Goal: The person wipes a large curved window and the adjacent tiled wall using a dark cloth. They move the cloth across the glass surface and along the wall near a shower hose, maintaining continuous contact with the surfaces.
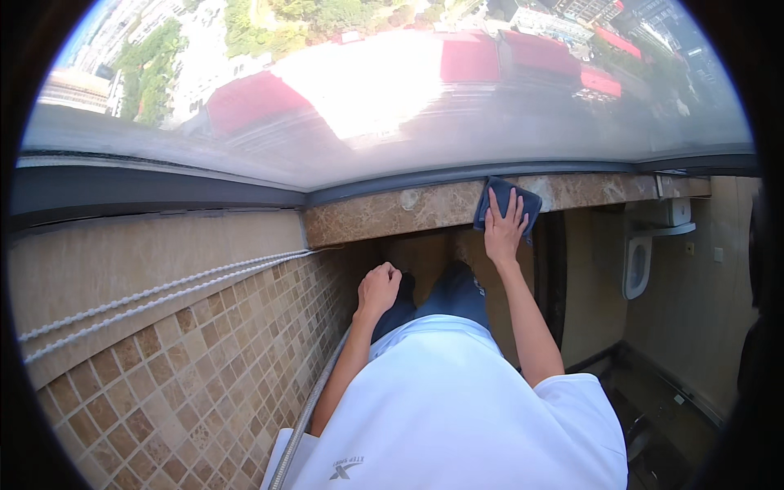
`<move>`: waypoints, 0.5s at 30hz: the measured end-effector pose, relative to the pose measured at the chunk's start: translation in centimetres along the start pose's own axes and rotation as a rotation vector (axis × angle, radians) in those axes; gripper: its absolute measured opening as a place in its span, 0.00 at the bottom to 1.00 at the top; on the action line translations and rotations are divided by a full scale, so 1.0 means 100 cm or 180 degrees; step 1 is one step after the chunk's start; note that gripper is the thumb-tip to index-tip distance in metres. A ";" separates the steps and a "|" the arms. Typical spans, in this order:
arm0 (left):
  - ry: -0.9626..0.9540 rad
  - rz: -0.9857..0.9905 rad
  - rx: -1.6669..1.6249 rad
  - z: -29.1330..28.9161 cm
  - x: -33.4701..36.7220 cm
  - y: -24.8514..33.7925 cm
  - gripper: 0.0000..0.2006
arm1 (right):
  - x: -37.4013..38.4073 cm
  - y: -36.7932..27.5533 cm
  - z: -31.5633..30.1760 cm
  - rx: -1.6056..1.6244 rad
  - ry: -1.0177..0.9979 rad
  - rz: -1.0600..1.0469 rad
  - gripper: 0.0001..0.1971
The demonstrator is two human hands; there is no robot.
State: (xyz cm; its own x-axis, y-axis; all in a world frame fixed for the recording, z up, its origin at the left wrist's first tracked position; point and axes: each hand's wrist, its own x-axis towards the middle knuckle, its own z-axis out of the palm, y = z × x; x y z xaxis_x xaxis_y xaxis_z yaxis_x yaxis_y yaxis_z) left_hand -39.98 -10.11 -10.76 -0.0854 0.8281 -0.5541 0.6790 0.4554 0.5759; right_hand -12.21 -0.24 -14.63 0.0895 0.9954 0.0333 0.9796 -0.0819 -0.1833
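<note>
My right hand (505,229) lies with spread fingers on a dark blue cloth (531,204), pressing it onto the brown marbled stone sill (384,214) under the window. Part of the cloth hangs over the sill's near edge. In front of my thighs, apart from the sill, my left hand (379,287) is loosely curled into a fist. Nothing sticks out of it.
A large window (343,155) in a grey frame spans the far side, looking down on red roofs and trees. White beaded cords (155,300) run along the mosaic-tiled wall (180,367) at left. A white toilet (639,265) stands at right.
</note>
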 end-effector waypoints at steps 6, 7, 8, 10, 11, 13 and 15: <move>0.0022 -0.0344 0.0062 -0.032 -0.007 -0.010 0.13 | -0.007 -0.094 0.018 0.0314 0.0195 -0.0606 0.24; 0.0146 -0.0389 0.0048 -0.039 -0.009 -0.017 0.13 | -0.016 -0.134 0.021 0.0500 0.0181 -0.0786 0.24; 0.0275 -0.0439 0.0043 -0.046 -0.011 -0.024 0.13 | -0.024 -0.173 0.023 0.0742 0.0111 -0.1078 0.24; 0.0609 -0.0537 0.0101 -0.059 -0.020 -0.038 0.13 | -0.044 -0.243 0.033 0.1281 0.0054 -0.1792 0.23; 0.0785 -0.0780 0.0200 -0.063 -0.025 -0.048 0.13 | -0.053 -0.274 0.044 0.1560 0.0087 -0.2185 0.23; 0.1131 -0.1180 0.0380 -0.072 -0.023 -0.072 0.14 | -0.063 -0.319 0.054 0.1343 0.0049 -0.1814 0.22; 0.0936 -0.0964 0.0177 -0.086 -0.022 -0.088 0.14 | -0.056 -0.308 0.044 0.1406 -0.0236 -0.1879 0.25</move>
State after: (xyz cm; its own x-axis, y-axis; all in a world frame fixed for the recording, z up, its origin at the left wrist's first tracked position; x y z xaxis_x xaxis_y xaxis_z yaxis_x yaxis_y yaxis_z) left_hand -52.00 -13.10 -9.46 -0.4860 0.7213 -0.4935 0.6288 0.6808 0.3757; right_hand -43.63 -3.04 -13.48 -0.4574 0.8698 0.1851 0.6961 0.4798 -0.5342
